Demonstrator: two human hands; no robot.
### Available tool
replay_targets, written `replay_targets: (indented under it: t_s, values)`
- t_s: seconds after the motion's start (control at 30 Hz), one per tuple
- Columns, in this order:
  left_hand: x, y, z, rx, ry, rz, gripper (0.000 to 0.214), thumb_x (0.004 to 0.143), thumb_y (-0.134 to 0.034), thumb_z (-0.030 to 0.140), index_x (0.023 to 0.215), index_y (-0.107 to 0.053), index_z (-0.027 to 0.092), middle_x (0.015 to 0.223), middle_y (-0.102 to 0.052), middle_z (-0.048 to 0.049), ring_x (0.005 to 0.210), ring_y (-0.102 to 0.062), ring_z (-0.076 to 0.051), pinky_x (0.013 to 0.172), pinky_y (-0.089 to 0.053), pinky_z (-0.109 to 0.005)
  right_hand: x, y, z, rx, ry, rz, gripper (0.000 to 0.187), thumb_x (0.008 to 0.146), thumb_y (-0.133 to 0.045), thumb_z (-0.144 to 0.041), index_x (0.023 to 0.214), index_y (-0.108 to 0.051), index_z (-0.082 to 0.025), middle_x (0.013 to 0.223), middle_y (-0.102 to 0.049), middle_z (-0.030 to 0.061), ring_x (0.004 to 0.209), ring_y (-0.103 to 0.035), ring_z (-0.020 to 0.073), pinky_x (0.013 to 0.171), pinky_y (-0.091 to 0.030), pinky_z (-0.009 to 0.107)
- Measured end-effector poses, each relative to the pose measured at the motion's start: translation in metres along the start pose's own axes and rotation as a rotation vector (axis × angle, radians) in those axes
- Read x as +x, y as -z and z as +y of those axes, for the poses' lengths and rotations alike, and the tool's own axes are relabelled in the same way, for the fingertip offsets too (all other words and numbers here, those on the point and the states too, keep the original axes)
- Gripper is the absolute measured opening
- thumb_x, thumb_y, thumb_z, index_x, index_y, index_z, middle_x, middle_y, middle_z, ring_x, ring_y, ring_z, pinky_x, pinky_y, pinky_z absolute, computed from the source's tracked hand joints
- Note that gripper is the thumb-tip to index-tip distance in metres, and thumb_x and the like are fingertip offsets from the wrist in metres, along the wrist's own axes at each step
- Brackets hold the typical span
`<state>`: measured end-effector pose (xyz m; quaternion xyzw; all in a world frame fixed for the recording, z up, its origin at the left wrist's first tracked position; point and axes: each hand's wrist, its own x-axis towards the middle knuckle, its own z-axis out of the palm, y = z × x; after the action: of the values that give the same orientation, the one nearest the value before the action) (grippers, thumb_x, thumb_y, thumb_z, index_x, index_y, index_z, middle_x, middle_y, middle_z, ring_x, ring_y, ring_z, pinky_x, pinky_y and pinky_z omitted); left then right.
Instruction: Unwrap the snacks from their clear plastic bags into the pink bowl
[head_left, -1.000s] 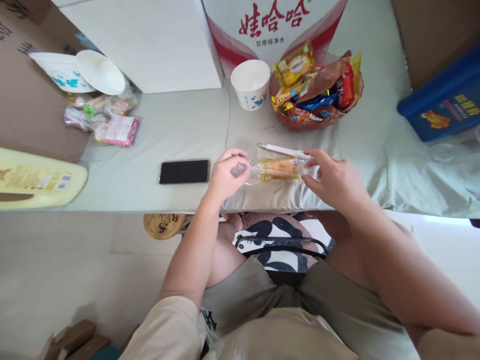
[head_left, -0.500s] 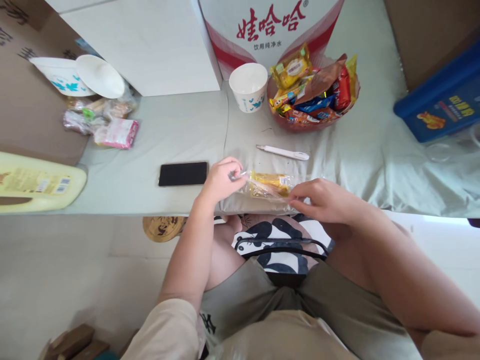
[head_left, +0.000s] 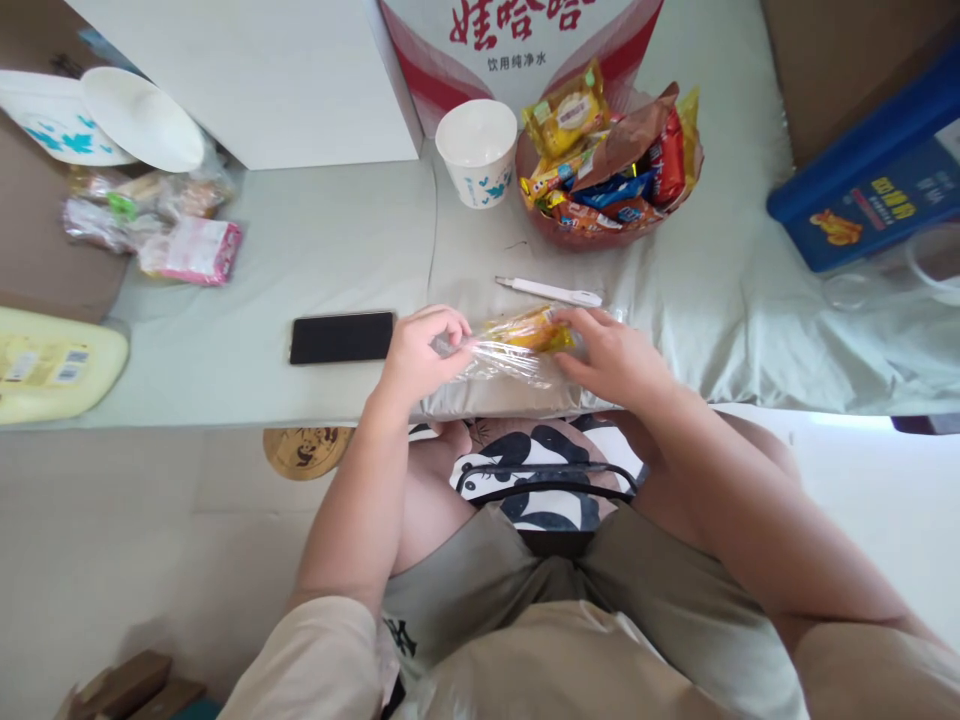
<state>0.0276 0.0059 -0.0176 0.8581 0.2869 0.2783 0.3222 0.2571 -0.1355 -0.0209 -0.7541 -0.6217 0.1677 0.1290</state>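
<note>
A yellow-wrapped snack (head_left: 531, 328) lies by the table's front edge, in or under a clear plastic bag (head_left: 504, 365); I cannot tell which. My left hand (head_left: 429, 345) pinches the bag's gathered left end. At the snack's right end, my right hand (head_left: 606, 352) has its thumb and fingers closed about the wrapper. Just beyond both hands lies a white utility knife (head_left: 548, 291). A black phone (head_left: 342, 338) rests flat to the left of my left hand.
A bowl (head_left: 600, 235) heaped with wrapped snacks stands at the back beside a white paper cup (head_left: 478, 155). Boxes, including a large white one (head_left: 255, 80), line the rear. To the right is a blue container (head_left: 862, 190); at left, a pale yellow jug (head_left: 60, 365) and bagged items (head_left: 199, 250).
My right hand has shifted from the bag's right end onto the snack. The snack now lies tilted, its right end raised farther back. The camera view has moved slightly.
</note>
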Motion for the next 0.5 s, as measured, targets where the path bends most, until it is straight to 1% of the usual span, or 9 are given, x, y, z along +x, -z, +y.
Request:
replay_targets:
  t_s: [0.1, 0.2, 0.27, 0.33, 0.37, 0.4, 0.47, 0.5]
  values:
    - [-0.006, 0.006, 0.005, -0.047, -0.027, -0.018, 0.025, 0.074, -0.068, 0.022, 0.06, -0.047, 0.021, 0.083, -0.074, -0.0037, 0.078, -0.068, -0.017, 0.08, -0.054, -0.033, 0.002, 0.0, -0.006, -0.055, -0.043, -0.03, 0.059, 0.089, -0.056, -0.037, 0.146, -0.05, -0.024, 0.136, -0.062, 0.0151, 0.089, -0.069, 0.0306, 0.07, -0.052, 0.04]
    - [-0.012, 0.01, 0.012, -0.082, -0.051, -0.009, 0.024, 0.074, -0.068, 0.023, 0.058, -0.049, 0.021, 0.081, -0.075, -0.0041, 0.08, -0.07, -0.018, 0.079, -0.055, -0.034, 0.004, 0.001, -0.014, -0.117, -0.085, -0.065, 0.064, 0.088, -0.057, -0.039, 0.15, -0.046, -0.023, 0.14, -0.059, 0.0179, 0.09, -0.069, 0.0322, 0.069, -0.051, 0.04]
    - [-0.017, 0.014, 0.017, -0.082, -0.044, -0.005, 0.025, 0.073, -0.069, 0.023, 0.057, -0.05, 0.021, 0.075, -0.074, -0.0028, 0.075, -0.069, -0.018, 0.074, -0.055, -0.032, 0.005, 0.0, -0.018, -0.144, -0.102, -0.077, 0.066, 0.089, -0.058, -0.04, 0.151, -0.044, -0.023, 0.141, -0.057, 0.0188, 0.089, -0.069, 0.0324, 0.069, -0.051, 0.04]
    - [-0.022, 0.019, 0.022, -0.079, 0.013, -0.042, 0.025, 0.072, -0.07, 0.023, 0.056, -0.05, 0.021, 0.067, -0.07, -0.0004, 0.064, -0.065, -0.014, 0.064, -0.052, -0.028, 0.005, -0.002, -0.021, -0.152, -0.116, -0.07, 0.065, 0.089, -0.058, -0.041, 0.15, -0.044, -0.023, 0.14, -0.057, 0.0187, 0.089, -0.069, 0.0325, 0.068, -0.05, 0.04]
    - [-0.024, 0.022, 0.024, -0.097, 0.063, -0.107, 0.023, 0.072, -0.071, 0.023, 0.058, -0.053, 0.021, 0.064, -0.069, 0.0006, 0.059, -0.062, -0.013, 0.06, -0.05, -0.026, 0.005, -0.003, -0.021, -0.151, -0.124, -0.059, 0.064, 0.089, -0.058, -0.041, 0.149, -0.045, -0.023, 0.139, -0.057, 0.0185, 0.089, -0.069, 0.0325, 0.068, -0.05, 0.04]
    - [-0.026, 0.025, 0.026, -0.138, 0.12, -0.218, 0.019, 0.071, -0.072, 0.024, 0.061, -0.057, 0.021, 0.063, -0.068, 0.0011, 0.056, -0.061, -0.012, 0.056, -0.048, -0.025, 0.005, -0.003, -0.021, -0.147, -0.128, -0.047, 0.063, 0.089, -0.058, -0.041, 0.148, -0.047, -0.024, 0.138, -0.058, 0.0182, 0.089, -0.069, 0.0323, 0.067, -0.05, 0.039]
    - [-0.03, 0.03, 0.027, -0.266, 0.232, -0.509, 0.011, 0.072, -0.074, 0.028, 0.071, -0.066, 0.021, 0.065, -0.07, 0.0004, 0.055, -0.062, -0.013, 0.053, -0.048, -0.023, 0.005, -0.003, -0.021, -0.136, -0.13, -0.027, 0.059, 0.09, -0.056, -0.041, 0.146, -0.049, -0.025, 0.137, -0.059, 0.0172, 0.088, -0.068, 0.0317, 0.065, -0.049, 0.039]
    - [-0.031, 0.03, 0.026, -0.327, 0.277, -0.607, 0.011, 0.074, -0.074, 0.03, 0.075, -0.068, 0.021, 0.065, -0.071, -0.0002, 0.054, -0.063, -0.013, 0.052, -0.048, -0.023, 0.005, -0.003, -0.02, -0.131, -0.131, -0.019, 0.057, 0.091, -0.055, -0.042, 0.146, -0.05, -0.026, 0.137, -0.06, 0.0163, 0.087, -0.068, 0.0315, 0.064, -0.049, 0.038]
